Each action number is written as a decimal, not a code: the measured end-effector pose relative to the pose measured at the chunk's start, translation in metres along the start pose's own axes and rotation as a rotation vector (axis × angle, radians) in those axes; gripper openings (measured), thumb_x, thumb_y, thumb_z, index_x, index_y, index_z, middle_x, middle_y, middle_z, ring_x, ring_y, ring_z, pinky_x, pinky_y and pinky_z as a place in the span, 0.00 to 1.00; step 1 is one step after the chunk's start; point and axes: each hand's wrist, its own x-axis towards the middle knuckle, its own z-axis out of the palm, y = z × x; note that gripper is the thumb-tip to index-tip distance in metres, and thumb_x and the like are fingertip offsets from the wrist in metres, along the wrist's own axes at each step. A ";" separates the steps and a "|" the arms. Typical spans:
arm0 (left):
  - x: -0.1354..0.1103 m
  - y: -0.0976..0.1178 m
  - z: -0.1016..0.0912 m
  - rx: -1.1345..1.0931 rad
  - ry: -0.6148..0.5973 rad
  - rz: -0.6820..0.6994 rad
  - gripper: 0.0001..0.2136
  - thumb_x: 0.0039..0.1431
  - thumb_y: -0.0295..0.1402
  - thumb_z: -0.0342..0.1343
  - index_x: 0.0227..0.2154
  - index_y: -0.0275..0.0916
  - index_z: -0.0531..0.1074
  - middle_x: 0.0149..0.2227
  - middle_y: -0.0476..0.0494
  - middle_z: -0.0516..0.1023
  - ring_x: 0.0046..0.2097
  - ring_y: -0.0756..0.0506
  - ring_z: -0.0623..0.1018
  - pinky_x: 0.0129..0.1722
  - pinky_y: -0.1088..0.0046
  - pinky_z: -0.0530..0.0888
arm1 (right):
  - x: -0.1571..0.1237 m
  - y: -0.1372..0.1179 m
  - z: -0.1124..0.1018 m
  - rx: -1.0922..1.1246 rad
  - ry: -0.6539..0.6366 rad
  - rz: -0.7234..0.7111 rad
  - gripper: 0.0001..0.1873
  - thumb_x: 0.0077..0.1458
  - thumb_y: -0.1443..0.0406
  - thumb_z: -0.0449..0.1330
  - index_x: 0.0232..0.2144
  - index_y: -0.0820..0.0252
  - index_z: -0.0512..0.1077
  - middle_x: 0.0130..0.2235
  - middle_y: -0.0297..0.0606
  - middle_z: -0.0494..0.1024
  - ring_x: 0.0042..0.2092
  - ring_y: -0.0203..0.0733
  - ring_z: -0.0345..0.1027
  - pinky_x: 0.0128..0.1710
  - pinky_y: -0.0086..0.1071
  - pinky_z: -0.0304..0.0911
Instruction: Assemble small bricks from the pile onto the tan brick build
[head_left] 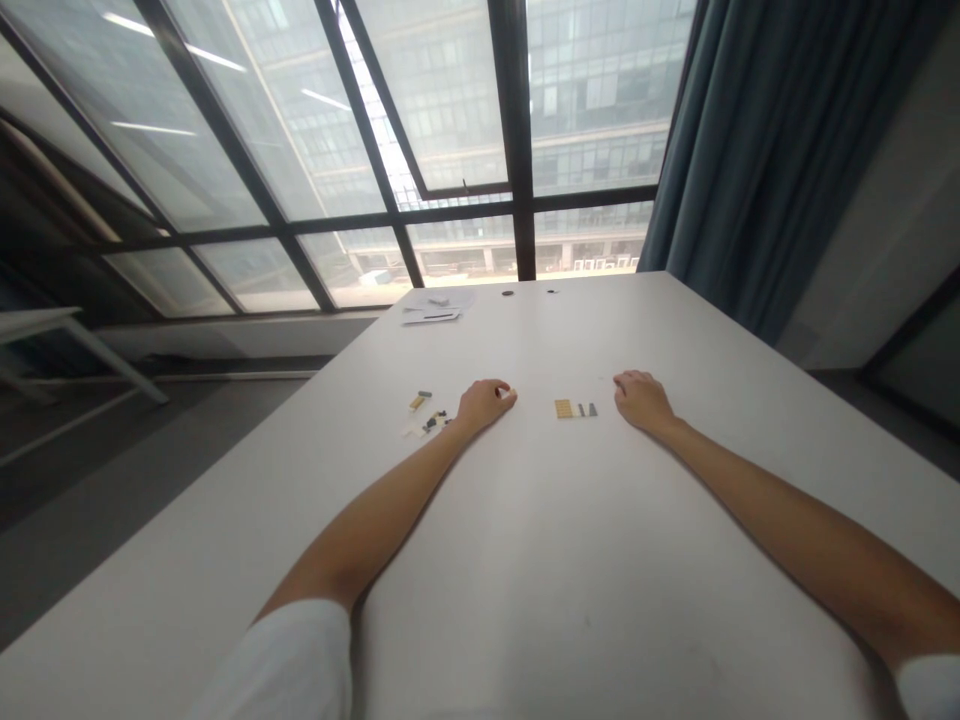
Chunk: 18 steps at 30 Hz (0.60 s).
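Observation:
My left hand [484,403] rests on the white table [540,560] with its fingers curled around a small pale piece [508,393] at the fingertips. My right hand [641,399] lies on the table with fingers curled under; I see nothing in it. Between the two hands sits a small flat assembly of tan and grey bricks [575,409], just left of my right hand. A scatter of small tan, grey and white bricks [426,415] lies to the left of my left hand.
Folded papers [433,308] lie at the table's far edge, with two small dark dots [508,293] beside them. Large windows rise behind the table, and a blue curtain [757,150] hangs at the right. Another white table [45,325] stands at the far left.

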 end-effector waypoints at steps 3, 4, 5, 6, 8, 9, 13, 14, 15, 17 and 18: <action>0.001 -0.001 0.001 -0.009 0.005 -0.005 0.16 0.60 0.47 0.57 0.42 0.44 0.83 0.35 0.45 0.83 0.37 0.45 0.78 0.38 0.72 0.72 | 0.000 0.001 0.001 0.002 0.003 -0.002 0.21 0.63 0.67 0.49 0.52 0.62 0.76 0.57 0.49 0.75 0.56 0.53 0.66 0.56 0.43 0.59; 0.001 -0.001 0.002 -0.012 0.008 -0.006 0.16 0.59 0.47 0.57 0.41 0.44 0.83 0.35 0.45 0.82 0.37 0.45 0.78 0.37 0.72 0.71 | 0.000 0.001 0.001 0.003 0.005 -0.005 0.21 0.63 0.67 0.49 0.52 0.62 0.76 0.57 0.49 0.75 0.55 0.53 0.66 0.56 0.43 0.59; 0.001 -0.001 0.002 -0.014 0.010 -0.007 0.16 0.59 0.47 0.57 0.41 0.44 0.83 0.35 0.45 0.82 0.36 0.45 0.78 0.37 0.72 0.71 | 0.000 0.001 0.001 0.004 0.008 -0.009 0.21 0.63 0.67 0.49 0.52 0.62 0.76 0.56 0.49 0.76 0.55 0.53 0.66 0.55 0.43 0.59; 0.001 -0.001 0.002 -0.015 0.011 -0.008 0.15 0.59 0.47 0.58 0.40 0.44 0.83 0.35 0.45 0.82 0.36 0.45 0.78 0.37 0.72 0.71 | 0.000 0.001 0.002 0.004 0.012 -0.011 0.21 0.63 0.67 0.49 0.52 0.62 0.76 0.56 0.49 0.76 0.55 0.53 0.66 0.55 0.43 0.59; 0.001 0.000 0.002 -0.013 0.012 -0.006 0.15 0.59 0.46 0.58 0.40 0.44 0.83 0.35 0.45 0.82 0.36 0.45 0.78 0.37 0.72 0.71 | 0.000 0.001 0.001 0.006 0.017 -0.014 0.20 0.63 0.67 0.49 0.52 0.62 0.76 0.56 0.50 0.76 0.55 0.54 0.66 0.55 0.43 0.59; 0.000 0.000 0.002 -0.011 0.012 -0.002 0.15 0.59 0.46 0.58 0.40 0.43 0.83 0.35 0.45 0.82 0.36 0.45 0.78 0.37 0.72 0.71 | 0.000 0.001 0.001 0.007 0.018 -0.015 0.20 0.63 0.67 0.49 0.51 0.62 0.76 0.56 0.50 0.76 0.55 0.54 0.66 0.55 0.43 0.59; -0.002 0.002 0.001 -0.004 0.017 0.012 0.15 0.60 0.45 0.57 0.40 0.43 0.82 0.34 0.44 0.82 0.36 0.45 0.78 0.37 0.72 0.71 | 0.000 0.001 0.001 0.009 0.021 -0.014 0.20 0.63 0.67 0.49 0.51 0.62 0.76 0.55 0.50 0.76 0.55 0.54 0.66 0.55 0.44 0.59; -0.002 0.003 0.001 -0.005 0.019 0.013 0.15 0.60 0.45 0.57 0.40 0.43 0.82 0.34 0.45 0.82 0.36 0.45 0.78 0.36 0.72 0.71 | 0.000 0.001 0.001 0.010 0.021 -0.013 0.20 0.63 0.67 0.49 0.51 0.62 0.76 0.55 0.50 0.76 0.55 0.54 0.66 0.55 0.44 0.59; -0.002 0.003 0.001 -0.006 0.021 0.013 0.15 0.60 0.45 0.57 0.40 0.43 0.82 0.34 0.45 0.82 0.36 0.45 0.78 0.36 0.72 0.71 | 0.000 0.001 0.001 0.011 0.020 -0.012 0.20 0.63 0.67 0.49 0.51 0.63 0.76 0.56 0.50 0.76 0.55 0.54 0.66 0.55 0.44 0.59; -0.002 0.003 0.002 -0.009 0.023 0.010 0.15 0.60 0.45 0.57 0.39 0.43 0.82 0.34 0.45 0.82 0.36 0.45 0.78 0.36 0.72 0.70 | -0.001 0.001 0.001 0.016 0.020 -0.012 0.20 0.62 0.67 0.49 0.51 0.63 0.76 0.56 0.50 0.76 0.55 0.54 0.66 0.55 0.44 0.59; -0.002 0.003 0.002 -0.011 0.025 0.007 0.14 0.59 0.45 0.57 0.39 0.43 0.82 0.34 0.45 0.82 0.35 0.45 0.78 0.36 0.72 0.70 | -0.001 0.000 0.000 0.017 0.020 -0.012 0.20 0.62 0.68 0.49 0.51 0.63 0.76 0.56 0.50 0.76 0.55 0.54 0.66 0.55 0.44 0.59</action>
